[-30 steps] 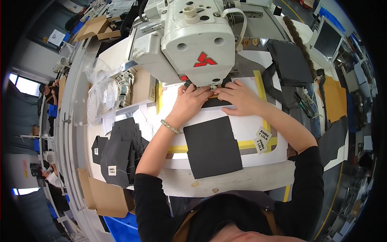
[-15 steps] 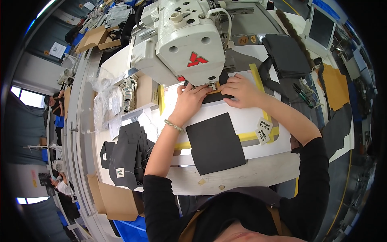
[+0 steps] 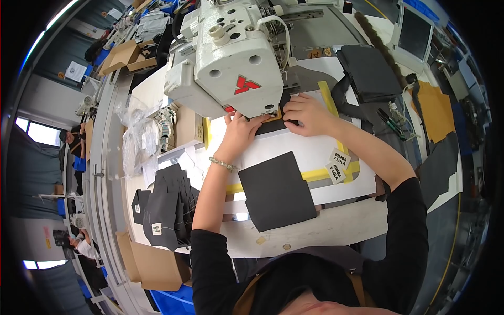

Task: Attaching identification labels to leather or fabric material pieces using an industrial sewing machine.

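Under the head of a white sewing machine (image 3: 239,63), both my hands work close to the needle area. My left hand (image 3: 240,135) lies with its fingers stretched toward the presser foot, fingertips on a dark piece of material (image 3: 273,126). A small dark thing shows by its fingers, too small to name. On the other side, my right hand (image 3: 311,116) is bent with its fingers curled beside a tan-edged strip (image 3: 279,111). Something dark pokes out between its thumb and fingers; its kind is unclear. The spot beneath the needle is mostly hidden by my fingers.
A black panel (image 3: 278,191) lies nearer me, with two pale labels (image 3: 337,165) to its right on yellow tape. Black labelled pieces (image 3: 169,210) are heaped at left, by a bundle of labels (image 3: 165,129). Stacked black panels (image 3: 369,72) stand at right.
The whole view has shifted slightly, so the machine appears farther left. Both hands stay by the needle area, with only small finger movement.
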### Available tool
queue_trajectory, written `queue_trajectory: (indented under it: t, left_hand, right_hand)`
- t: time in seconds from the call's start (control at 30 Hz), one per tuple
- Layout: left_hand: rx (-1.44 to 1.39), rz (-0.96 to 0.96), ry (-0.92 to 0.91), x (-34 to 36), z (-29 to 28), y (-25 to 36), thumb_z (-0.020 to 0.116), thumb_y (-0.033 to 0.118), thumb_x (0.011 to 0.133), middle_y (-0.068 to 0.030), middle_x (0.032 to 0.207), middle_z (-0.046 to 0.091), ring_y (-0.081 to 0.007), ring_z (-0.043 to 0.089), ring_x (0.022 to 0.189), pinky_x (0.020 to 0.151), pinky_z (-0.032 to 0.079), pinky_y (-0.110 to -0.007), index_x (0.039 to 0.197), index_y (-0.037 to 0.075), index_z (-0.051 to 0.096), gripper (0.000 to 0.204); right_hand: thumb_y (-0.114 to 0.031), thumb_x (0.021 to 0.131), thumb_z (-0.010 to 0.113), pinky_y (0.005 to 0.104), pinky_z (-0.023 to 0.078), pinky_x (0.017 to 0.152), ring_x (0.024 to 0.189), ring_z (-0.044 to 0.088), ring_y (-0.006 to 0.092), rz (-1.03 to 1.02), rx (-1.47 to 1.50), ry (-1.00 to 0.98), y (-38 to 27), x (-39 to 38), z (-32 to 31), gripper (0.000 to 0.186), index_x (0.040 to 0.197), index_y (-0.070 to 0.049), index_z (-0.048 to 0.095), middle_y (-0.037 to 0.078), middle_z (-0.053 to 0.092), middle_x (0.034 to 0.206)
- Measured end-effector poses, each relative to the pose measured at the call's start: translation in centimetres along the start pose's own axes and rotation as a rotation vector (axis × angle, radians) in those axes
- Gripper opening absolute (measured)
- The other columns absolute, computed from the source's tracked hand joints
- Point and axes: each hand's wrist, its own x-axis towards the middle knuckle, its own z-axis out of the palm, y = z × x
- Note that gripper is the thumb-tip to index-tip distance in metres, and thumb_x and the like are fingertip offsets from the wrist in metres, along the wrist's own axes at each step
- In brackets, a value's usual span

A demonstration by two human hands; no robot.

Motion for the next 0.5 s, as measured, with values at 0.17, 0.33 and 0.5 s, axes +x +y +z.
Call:
queue_trajectory:
  t: [0.17, 0.33, 0.5]
  left_hand:
    - [-0.003, 0.017, 0.029, -0.2, -0.1, 0.4, 0.065, 0.011, 0.087, -0.0022, 0.113, 0.066, -0.0222, 0.051, 0.109, 0.096, 0.03, -0.04, 0.117, 0.023, 0.071, 0.033]
    - [0.045, -0.038, -0.04, -1.0, -1.6, 0.5, 0.068, 0.014, 0.085, -0.003, 0.112, 0.066, -0.0212, 0.054, 0.106, 0.095, 0.036, -0.039, 0.114, 0.017, 0.071, 0.03]
    - [0.039, -0.007, 0.105, -1.8, -2.9, -0.3, 0.073, 0.016, 0.079, -0.0028, 0.092, 0.066, -0.0215, 0.06, 0.095, 0.09, 0.042, -0.039, 0.096, 0.008, 0.073, 0.019]
  right_hand:
    - [-0.018, 0.077, 0.071, 0.0373, 0.047, 0.083, 0.087, 0.058, 0.0234, 0.02, -0.006, -0.024, 0.2, 0.1, 0.0, 0.014, 0.074, -0.005, 0.064, 0.004, 0.063, 0.086]
    - [-0.017, 0.077, 0.07, 0.0374, 0.047, 0.083, 0.087, 0.058, 0.0234, 0.04, -0.003, -0.027, 0.3, 0.1, 0.0, 0.015, 0.073, -0.005, 0.063, 0.005, 0.063, 0.086]
    - [-0.017, 0.077, 0.07, 0.0375, 0.047, 0.083, 0.087, 0.058, 0.0233, 0.043, -0.02, -0.028, 0.4, -0.2, -0.1, 0.013, 0.076, -0.005, 0.064, 0.005, 0.064, 0.086]
